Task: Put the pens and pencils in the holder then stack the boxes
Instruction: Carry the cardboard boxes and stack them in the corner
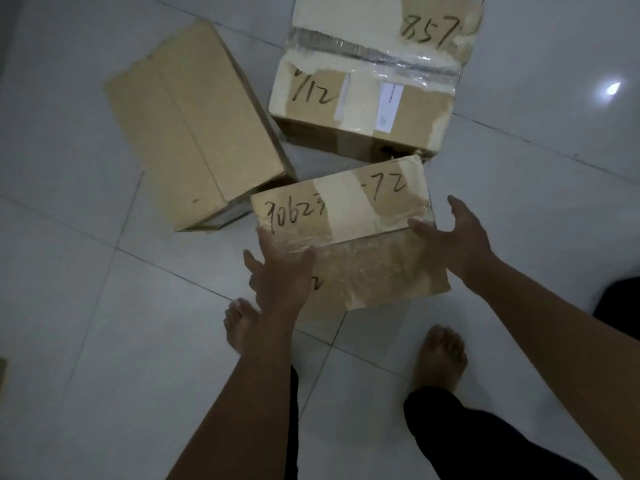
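Observation:
Three cardboard boxes lie on a pale tiled floor. The nearest box (349,216) has handwritten numbers and clear tape on top. My left hand (280,271) rests with spread fingers on its near left corner. My right hand (453,233) is spread at its right end, thumb on the top edge. Neither hand has closed around it. A plain long box (194,123) lies to the left. A larger taped box (374,74) marked "857" sits behind. No pens, pencils or holder are in view.
My two bare feet (443,355) stand on the tiles just in front of the near box, with dark trouser legs below. A dark object (620,299) shows at the right edge. A light reflection glints on the floor at upper right.

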Demonstrator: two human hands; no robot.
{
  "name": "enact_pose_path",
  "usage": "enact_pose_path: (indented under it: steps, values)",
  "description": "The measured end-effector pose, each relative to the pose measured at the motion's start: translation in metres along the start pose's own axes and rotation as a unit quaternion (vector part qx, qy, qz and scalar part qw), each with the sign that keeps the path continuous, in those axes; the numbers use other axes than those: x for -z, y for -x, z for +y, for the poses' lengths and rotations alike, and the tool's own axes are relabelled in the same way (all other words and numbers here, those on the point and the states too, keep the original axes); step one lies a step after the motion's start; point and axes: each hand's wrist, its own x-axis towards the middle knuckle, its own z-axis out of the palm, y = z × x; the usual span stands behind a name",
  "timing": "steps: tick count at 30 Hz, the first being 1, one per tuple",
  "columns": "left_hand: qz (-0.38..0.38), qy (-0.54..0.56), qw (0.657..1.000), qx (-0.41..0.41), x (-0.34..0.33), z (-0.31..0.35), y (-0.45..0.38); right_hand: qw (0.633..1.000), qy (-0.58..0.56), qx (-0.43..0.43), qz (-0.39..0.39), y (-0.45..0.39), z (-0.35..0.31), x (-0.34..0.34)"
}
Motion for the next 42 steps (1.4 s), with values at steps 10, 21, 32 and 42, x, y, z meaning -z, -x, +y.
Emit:
enact_pose_path:
  steps: [10, 21, 32, 42]
  values:
    - [0.025, 0.107, 0.992, 0.068, -0.018, 0.004, -0.040, 1.000, -0.006, -0.010, -0.026, -0.028, 0.005, -0.037]
    - [0.026, 0.120, 0.992, 0.033, 0.088, -0.025, 0.042, 0.993, 0.088, 0.070, 0.032, 0.085, -0.059, -0.001]
    - [0.127, 0.214, 0.969, -0.009, 0.317, -0.080, 0.193, 0.977, 0.068, 0.200, -0.026, 0.311, -0.204, 0.038]
    - [0.284, 0.339, 0.892, 0.092, 0.498, -0.226, 0.277, 0.937, 0.136, 0.304, -0.110, 0.507, -0.343, -0.072]
